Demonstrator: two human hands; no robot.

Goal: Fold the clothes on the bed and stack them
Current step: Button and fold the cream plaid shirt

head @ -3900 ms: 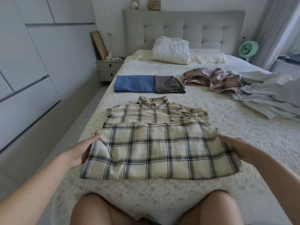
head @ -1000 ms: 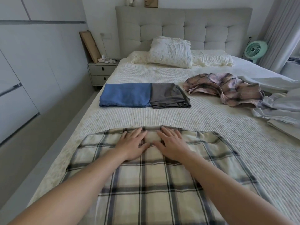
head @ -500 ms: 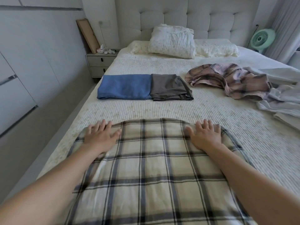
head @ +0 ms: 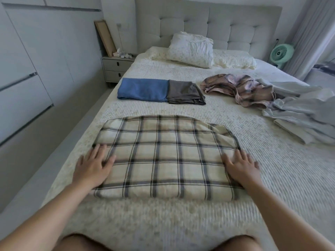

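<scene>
Lying flat on the near part of the bed: plaid shirt (head: 166,156), cream with dark checks, folded into a broad rectangle, far right corner slightly rumpled
Left hand (head: 92,167): released, fingers straight and spread, palm down on the left edge of the plaid shirt, partly over the cover beside it
Right hand (head: 241,166): released, fingers straight and spread, palm down on the right edge of the plaid shirt; some motion blur, so the fingertips are not sharp
Bed (head: 253,178): pale ribbed cover, grey tufted headboard (head: 208,28) at the far end
Folded items: blue garment (head: 143,89) and grey garment (head: 184,92) lie flat, touching side by side, beyond the plaid shirt and apart from it
Unfolded items: pink plaid garment (head: 241,88) crumpled to the right of the grey garment; pale blue clothes (head: 304,113) heaped at the right edge of the bed, just beside the pink one
Pillows: white pillow (head: 190,48) propped against the headboard, a flatter cream pillow (head: 235,59) to its right
Surroundings: nightstand (head: 116,68) left of the bed, green fan (head: 281,54) at the far right, wardrobe doors (head: 27,69) along the left wall
Person: bare knees at the bottom edge, both forearms reaching forward
</scene>
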